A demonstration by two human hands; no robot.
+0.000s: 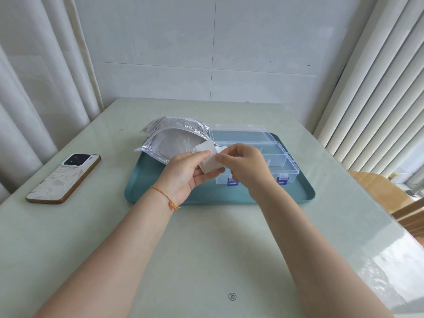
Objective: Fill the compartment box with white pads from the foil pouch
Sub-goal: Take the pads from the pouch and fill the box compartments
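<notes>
Step in hand: separating pads for loading. Left hand [183, 171] holds a small stack of white pads [207, 157], thumb clamped over it; right hand [245, 166] pinches the stack's near edge, seemingly peeling one off. Foil pouch [174, 134] lies open just behind the grip, more pads showing inside. Compartment box [273, 154], lid back, sits directly beyond the right hand on the tray [160, 193]. Next move, judged: free one pad cleanly, carry it into a compartment.
</notes>
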